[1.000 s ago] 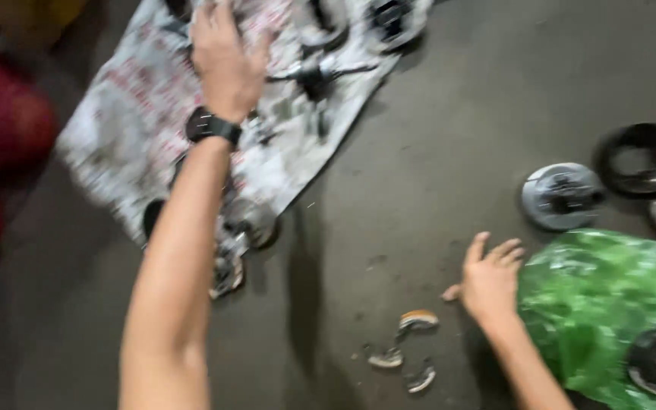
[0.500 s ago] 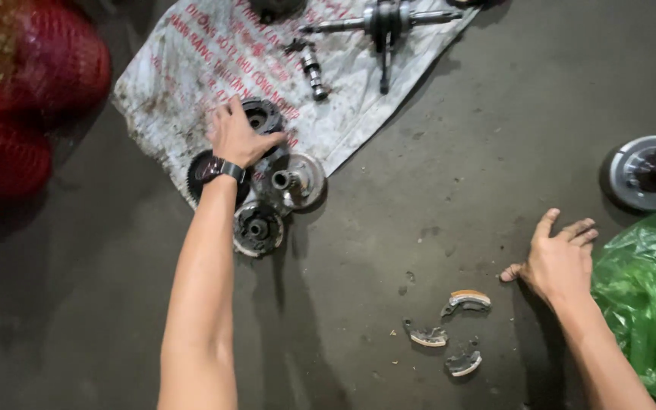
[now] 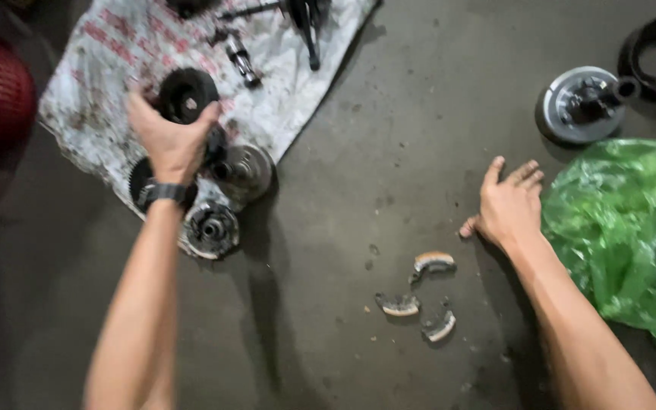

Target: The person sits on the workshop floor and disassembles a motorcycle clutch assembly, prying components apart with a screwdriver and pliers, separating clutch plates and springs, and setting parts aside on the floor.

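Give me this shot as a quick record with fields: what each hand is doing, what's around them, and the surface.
Left hand: left hand grips a dark round metal part, lifted above the cloth
Right hand: right hand lies flat and empty on the floor, fingers spread
Near left hand: two round metal hubs on a stained white cloth
Near right hand: three curved shoe pieces, green plastic bag
Surface: dark concrete floor

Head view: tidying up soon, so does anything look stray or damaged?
Three small curved, worn shoe pieces lie scattered on the bare grey concrete floor, apart from the other metal parts on the white printed cloth.
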